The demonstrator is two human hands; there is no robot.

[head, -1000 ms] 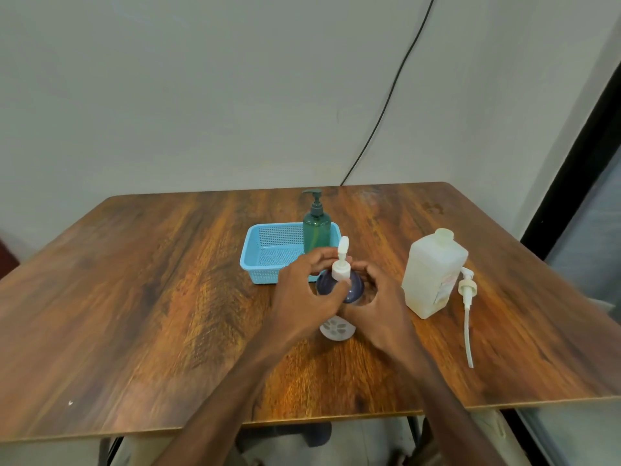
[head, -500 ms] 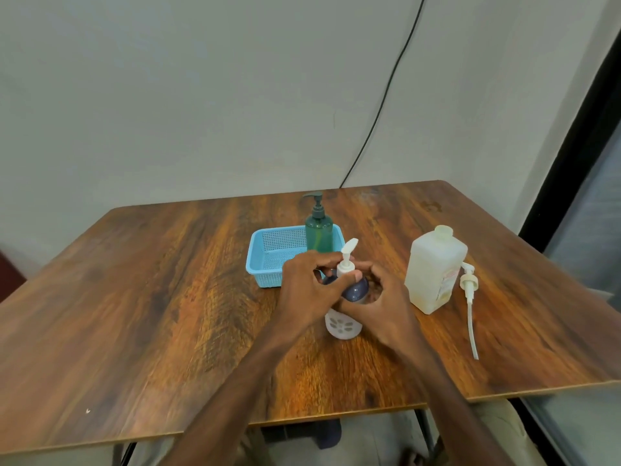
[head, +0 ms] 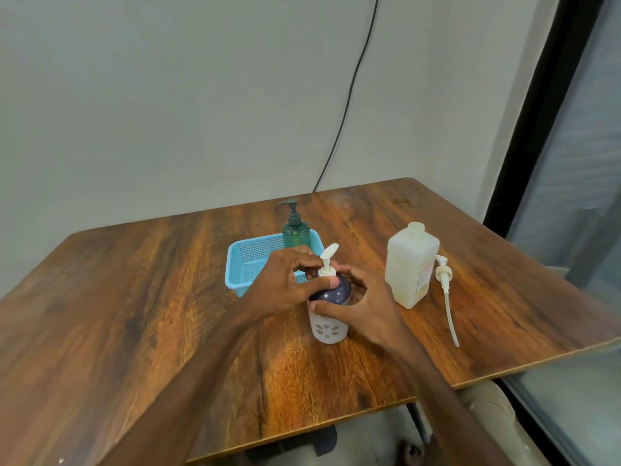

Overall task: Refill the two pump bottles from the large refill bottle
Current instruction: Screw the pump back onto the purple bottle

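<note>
**While the left hand [head: 285, 284] and right hand [head: 366, 307] close on the dark-topped pump bottle [head: 328, 327], the refill bottle [head: 411, 267] stands uncapped beside them**

Where the wooden table [head: 134, 314] runs toward its near edge, the dark-topped pump bottle stands upright, a little right of centre and just on the near side of a blue basket [head: 245, 260]. From where I stand, the left hand comes in from the left and pinches the white collar of the pump head [head: 327, 260] between thumb and curled fingertips. The spout points up and to the far right. The right hand wraps the bottle's shoulder from the right. Its thumb lies across the front where the dark dome meets the white patterned body. Its other fingers curl round the far side, mostly hidden.

The green pump bottle [head: 295, 230] stands upright at the far right corner of the basket, inside it as far as I can tell, with its pump fitted and the spout turned left.

To the right of the hands and apart from them, the refill bottle is upright: translucent, squarish, its neck open, a label on its right face. A loose pump [head: 445, 287] lies on the table just beside it on the right, head close to the bottle's shoulder, dip tube trailing toward the near edge. A black cable [head: 349, 95] runs down the pale wall to the table's far edge.
</note>
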